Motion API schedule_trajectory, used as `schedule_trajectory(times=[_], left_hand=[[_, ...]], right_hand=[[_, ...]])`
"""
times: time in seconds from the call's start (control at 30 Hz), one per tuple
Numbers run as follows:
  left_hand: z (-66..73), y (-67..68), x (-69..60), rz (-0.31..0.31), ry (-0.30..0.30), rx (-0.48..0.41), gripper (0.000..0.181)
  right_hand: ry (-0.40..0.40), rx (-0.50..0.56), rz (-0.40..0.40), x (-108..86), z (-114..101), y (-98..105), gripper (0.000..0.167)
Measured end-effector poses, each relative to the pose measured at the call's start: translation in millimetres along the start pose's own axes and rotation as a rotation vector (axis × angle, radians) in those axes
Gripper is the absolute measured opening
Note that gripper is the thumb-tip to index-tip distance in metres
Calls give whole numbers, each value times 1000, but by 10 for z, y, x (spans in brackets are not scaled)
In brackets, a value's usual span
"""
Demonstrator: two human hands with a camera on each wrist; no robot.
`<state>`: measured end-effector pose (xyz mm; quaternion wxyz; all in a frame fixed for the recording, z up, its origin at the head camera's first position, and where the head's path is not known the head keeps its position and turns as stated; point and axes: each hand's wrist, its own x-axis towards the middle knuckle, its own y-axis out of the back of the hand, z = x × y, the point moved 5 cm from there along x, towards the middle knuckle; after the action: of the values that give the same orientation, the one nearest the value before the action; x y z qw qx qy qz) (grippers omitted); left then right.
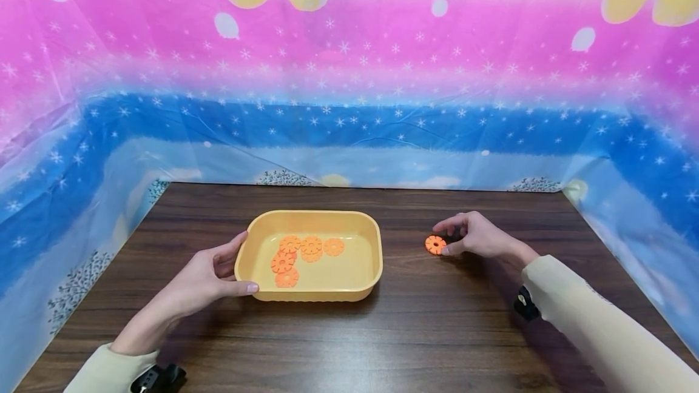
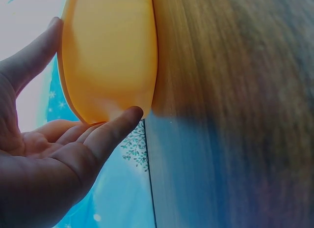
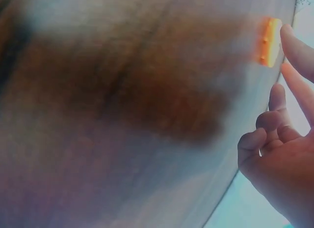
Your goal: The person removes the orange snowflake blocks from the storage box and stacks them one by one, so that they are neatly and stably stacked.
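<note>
My left hand grips the left end of a yellow plastic tray, thumb at the front corner and fingers by the back left side. In the left wrist view, the tray lies between thumb and fingers. Several orange notched interlocking discs lie in the tray, mostly in its left and middle part, some overlapping. To the right of the tray, my right hand pinches one orange notched disc with thumb and forefinger, close to the table. In the right wrist view that disc shows edge-on at the fingertips.
Both things are on a dark wood-grain table. A pink and blue patterned cloth hangs along the back and both sides. Each wrist carries a black device, such as the one on the right.
</note>
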<state>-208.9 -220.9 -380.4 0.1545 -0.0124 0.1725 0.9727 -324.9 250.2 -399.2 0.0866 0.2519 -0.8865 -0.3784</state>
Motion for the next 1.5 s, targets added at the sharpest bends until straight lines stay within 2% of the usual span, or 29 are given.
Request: schedule_trajectory(times=[0.23, 0.5, 0.6, 0.87, 1.23, 1.5], left_hand=[[-3, -1, 1, -3, -2, -4, 97], [0, 0, 7, -3, -7, 6, 98], [1, -3, 7, -1, -7, 12, 98], [-14, -4, 8, 11, 3, 35, 98], [-5, 3, 6, 9, 8, 21, 99], [5, 4, 1, 6, 4, 23, 99]], right_hand=[[31, 2, -10, 124, -175, 56, 45], [72, -36, -49, 313, -679, 3, 42], [70, -22, -77, 389, -862, -41, 42], [140, 46, -131, 598, -1243, -168, 43], [284, 61, -220, 891, -1716, -413, 42], [315, 94, -277, 1129, -2032, -655, 41]])
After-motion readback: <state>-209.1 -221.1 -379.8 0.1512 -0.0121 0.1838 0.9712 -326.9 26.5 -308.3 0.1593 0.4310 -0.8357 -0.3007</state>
